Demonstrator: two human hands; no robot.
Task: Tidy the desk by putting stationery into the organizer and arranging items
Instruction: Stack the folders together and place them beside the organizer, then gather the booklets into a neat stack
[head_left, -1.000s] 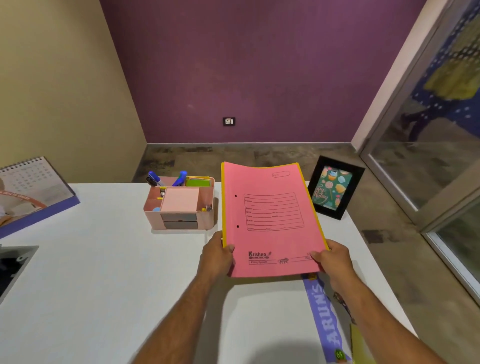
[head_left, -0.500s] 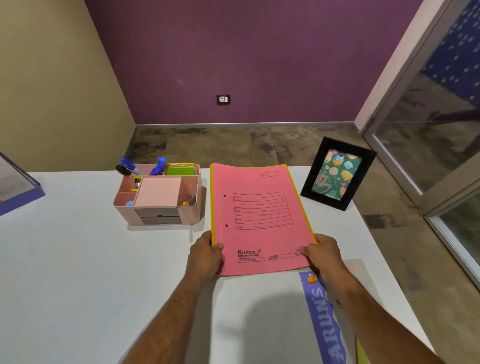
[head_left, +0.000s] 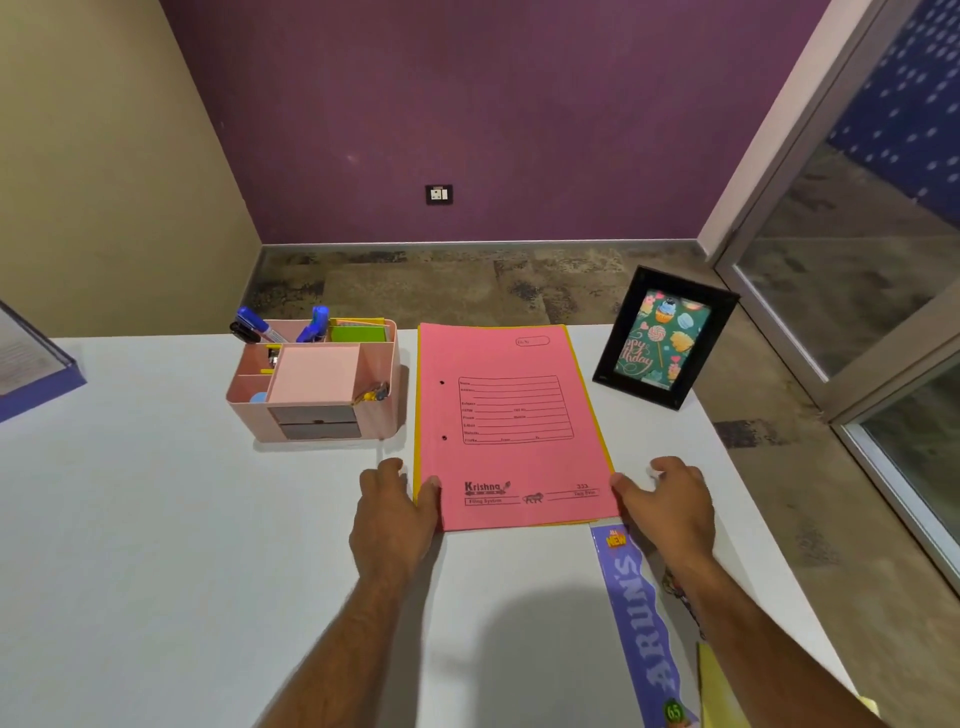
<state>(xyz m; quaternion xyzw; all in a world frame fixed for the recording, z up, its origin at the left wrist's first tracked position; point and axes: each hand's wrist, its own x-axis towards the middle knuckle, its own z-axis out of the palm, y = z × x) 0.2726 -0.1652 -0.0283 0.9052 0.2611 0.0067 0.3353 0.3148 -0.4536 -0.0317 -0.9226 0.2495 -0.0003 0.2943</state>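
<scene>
A blue-edged desk calendar (head_left: 31, 364) sits at the far left of the white desk (head_left: 130, 545). Right of it, the pink plastic organizer (head_left: 317, 379) holds blue markers (head_left: 317, 323) and green sticky notes (head_left: 359, 332). The left hand (head_left: 392, 514) pinches the near left edge of the flat pink paper file folder (head_left: 511, 426); the right hand (head_left: 667, 506) rests relaxed against its near right corner. Far right stands a black picture frame (head_left: 665, 338).
</scene>
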